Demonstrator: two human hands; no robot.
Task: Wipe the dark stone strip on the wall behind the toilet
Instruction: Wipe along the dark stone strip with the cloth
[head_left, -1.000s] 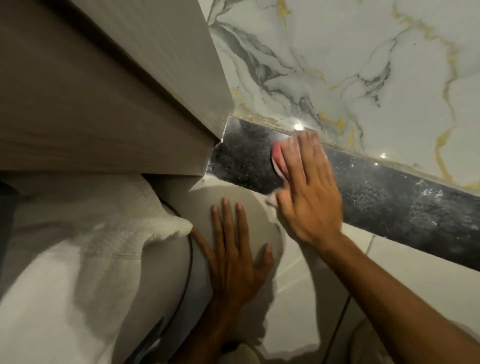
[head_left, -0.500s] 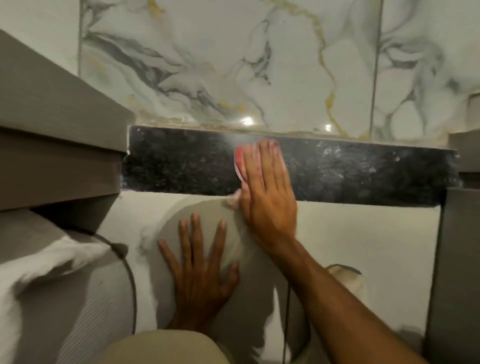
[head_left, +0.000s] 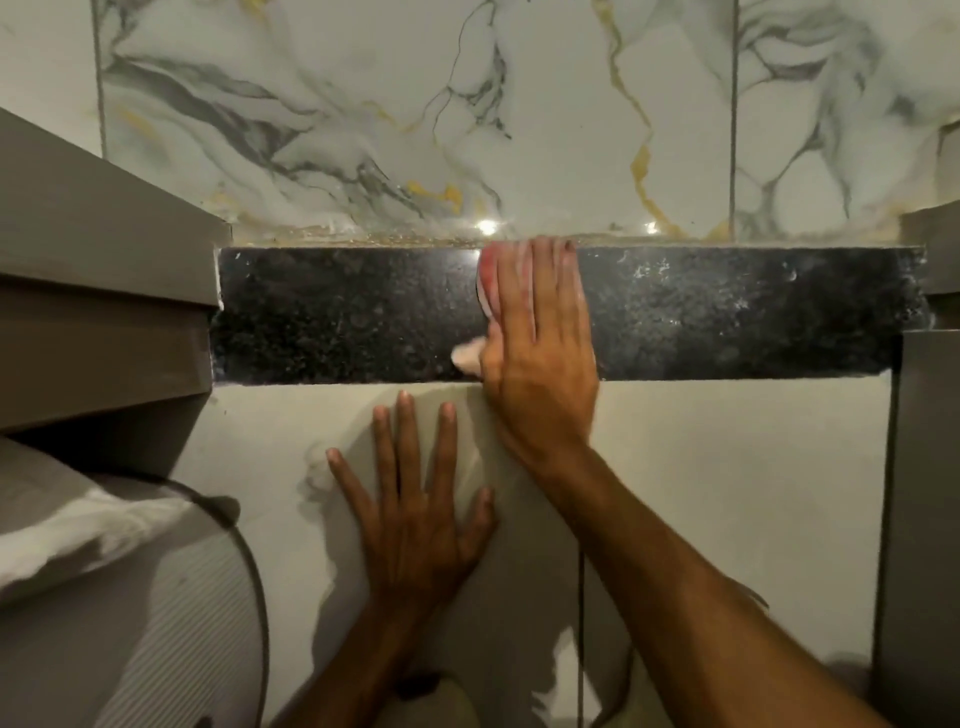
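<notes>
A dark speckled stone strip runs level across the wall between two grey cabinet sides. My right hand lies flat on its middle and presses a pink cloth against the stone; only the cloth's left edge and a pale corner show past my fingers. White smears and specks mark the strip to the right of that hand. My left hand rests flat with spread fingers on the pale tile below the strip and holds nothing.
Marbled white tile with grey and gold veins covers the wall above the strip. A grey cabinet juts out at left, another cabinet side stands at right. A white ribbed cloth or towel bulges at lower left.
The view has swung so the strip now lies level and whole. My right hand with the cloth has slid rightward along the strip, from its left end to its middle. My left hand stays pressed on the tile.
</notes>
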